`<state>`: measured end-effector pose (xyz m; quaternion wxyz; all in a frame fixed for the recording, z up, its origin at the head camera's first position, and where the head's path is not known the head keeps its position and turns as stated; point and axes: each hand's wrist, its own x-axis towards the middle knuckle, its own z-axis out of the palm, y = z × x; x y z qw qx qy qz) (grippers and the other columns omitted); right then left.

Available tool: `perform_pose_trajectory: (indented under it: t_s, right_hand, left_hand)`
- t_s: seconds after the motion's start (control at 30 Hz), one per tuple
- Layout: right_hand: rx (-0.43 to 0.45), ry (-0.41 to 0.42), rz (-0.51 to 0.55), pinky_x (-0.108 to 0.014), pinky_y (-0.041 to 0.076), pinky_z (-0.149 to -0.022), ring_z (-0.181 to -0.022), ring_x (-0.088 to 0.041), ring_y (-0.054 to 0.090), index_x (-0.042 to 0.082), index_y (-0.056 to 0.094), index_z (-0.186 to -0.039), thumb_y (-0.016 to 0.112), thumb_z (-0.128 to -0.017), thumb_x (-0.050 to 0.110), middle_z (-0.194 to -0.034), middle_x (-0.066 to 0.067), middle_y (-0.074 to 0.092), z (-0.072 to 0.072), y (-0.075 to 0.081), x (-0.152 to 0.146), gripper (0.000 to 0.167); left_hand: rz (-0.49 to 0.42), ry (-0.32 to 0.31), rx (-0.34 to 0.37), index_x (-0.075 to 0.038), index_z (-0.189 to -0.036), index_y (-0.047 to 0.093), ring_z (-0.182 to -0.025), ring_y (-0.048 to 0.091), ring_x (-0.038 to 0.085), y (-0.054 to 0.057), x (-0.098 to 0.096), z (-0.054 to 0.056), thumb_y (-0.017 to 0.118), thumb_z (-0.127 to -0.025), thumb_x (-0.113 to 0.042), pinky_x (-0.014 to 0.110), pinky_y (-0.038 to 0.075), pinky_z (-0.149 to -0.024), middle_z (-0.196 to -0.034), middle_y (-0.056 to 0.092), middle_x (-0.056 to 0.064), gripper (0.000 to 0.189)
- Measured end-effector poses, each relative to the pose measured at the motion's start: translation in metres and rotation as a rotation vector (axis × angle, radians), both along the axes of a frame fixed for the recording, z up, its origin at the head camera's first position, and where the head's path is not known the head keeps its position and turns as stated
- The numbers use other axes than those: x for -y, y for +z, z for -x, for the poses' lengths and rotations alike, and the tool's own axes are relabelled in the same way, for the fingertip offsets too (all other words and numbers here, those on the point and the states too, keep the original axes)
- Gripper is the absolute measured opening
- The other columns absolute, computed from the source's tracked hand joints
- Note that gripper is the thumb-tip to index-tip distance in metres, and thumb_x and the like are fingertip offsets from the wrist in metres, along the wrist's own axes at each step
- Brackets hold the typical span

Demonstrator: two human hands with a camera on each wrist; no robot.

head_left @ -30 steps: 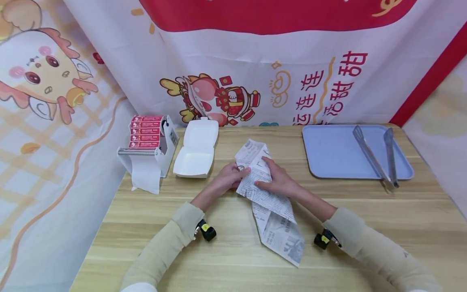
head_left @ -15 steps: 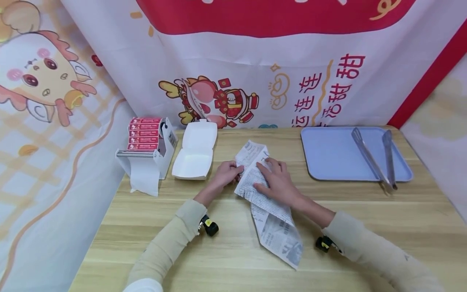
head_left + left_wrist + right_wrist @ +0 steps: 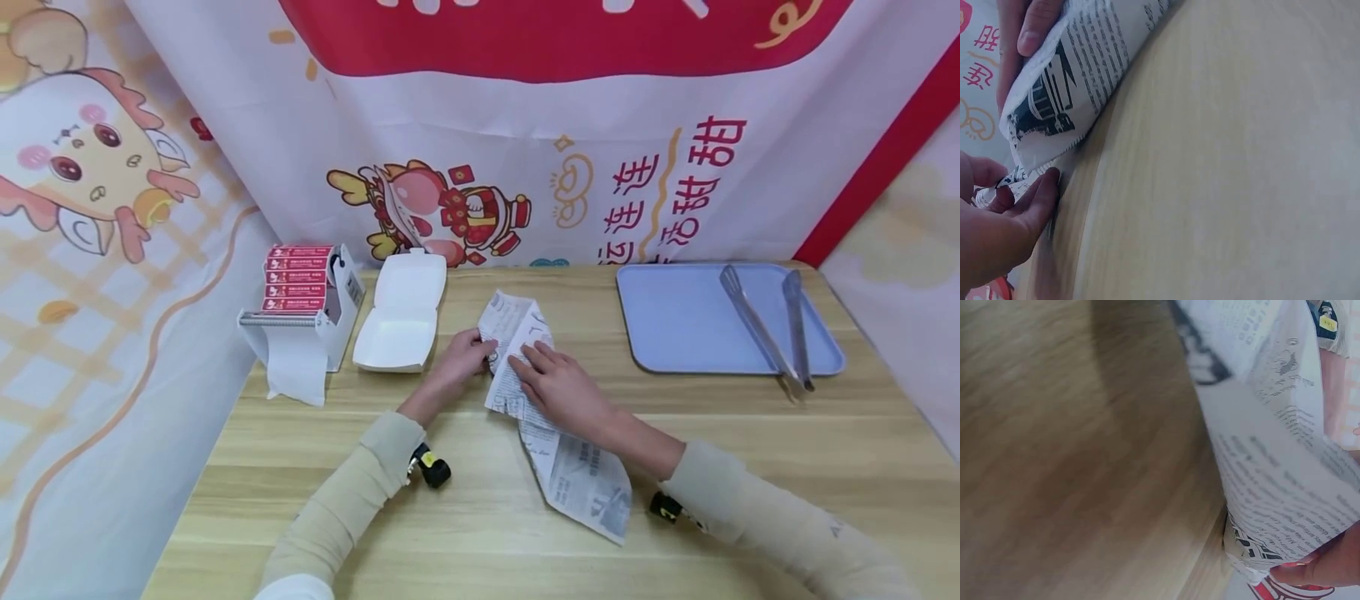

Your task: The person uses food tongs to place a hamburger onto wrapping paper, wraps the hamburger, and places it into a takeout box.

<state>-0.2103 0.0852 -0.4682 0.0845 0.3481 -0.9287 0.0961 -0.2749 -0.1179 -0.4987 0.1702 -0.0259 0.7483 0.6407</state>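
A sheet of newsprint-patterned wrapping paper, partly folded into a slanted, pouch-like shape, lies mid-table with a loose flap trailing toward the front. At its left edge my left hand pinches the paper; in the left wrist view the thumb and fingers of the left hand grip a crumpled corner. My right hand lies across the upper fold from the right, its fingers mostly straight and touching the paper. In the right wrist view the paper hides much, and part of the left hand shows at lower right.
An open white takeaway box and a label dispenser with a roll of red labels stand at the back left. A blue tray bearing metal tongs sits at the back right. A printed cloth hangs behind the table.
My right hand has come down lower and flatter over the fold, and the paper's trailing flap has shifted slightly right. My left hand keeps its place at the left edge.
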Motion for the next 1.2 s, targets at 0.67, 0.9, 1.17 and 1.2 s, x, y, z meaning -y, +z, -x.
perform_pose_trajectory:
  t_s: [0.67,0.9,1.17,1.2]
  right_hand:
    - [0.222,-0.097,0.313,-0.050,0.044,-0.110,-0.135,-0.038,0.050,0.000,0.047,-0.140,0.065,-0.097,0.018,-0.138,-0.022,0.056,0.002,-0.003,0.002,0.050]
    - [0.386,-0.178,0.567,-0.054,0.034,-0.117,-0.141,-0.041,0.041,0.000,0.056,-0.121,0.070,-0.089,0.011,-0.146,-0.026,0.047,0.013,0.001,-0.006,0.037]
    - [1.108,-0.525,0.877,-0.042,0.042,-0.108,-0.126,-0.032,0.049,0.008,0.021,-0.156,0.063,-0.097,0.030,-0.150,-0.022,0.039,0.065,0.004,-0.026,0.076]
    - [1.148,-0.529,0.875,-0.040,0.042,-0.107,-0.123,-0.029,0.049,0.007,0.019,-0.157,0.062,-0.097,0.031,-0.150,-0.022,0.039,0.070,0.004,-0.027,0.078]
  left_hand:
    - [-0.272,0.179,-0.002,-0.004,-0.140,0.046,-0.098,0.068,0.013,-0.009,-0.025,-0.021,0.071,-0.087,-0.002,0.026,0.057,-0.085,-0.131,0.063,0.018,0.058]
    - [-0.235,0.210,-0.102,-0.005,-0.140,0.039,-0.100,0.066,0.013,-0.004,-0.036,-0.034,0.078,-0.079,0.001,0.026,0.056,-0.088,-0.135,0.058,0.015,0.073]
    - [-0.203,0.157,-0.037,-0.011,-0.142,0.041,-0.098,0.070,0.018,0.000,-0.037,-0.030,0.076,-0.080,0.004,0.029,0.058,-0.086,-0.132,0.062,0.013,0.073]
    - [-0.204,0.145,-0.038,-0.011,-0.143,0.041,-0.099,0.070,0.018,0.000,-0.037,-0.029,0.075,-0.081,0.005,0.030,0.058,-0.087,-0.133,0.061,0.013,0.073]
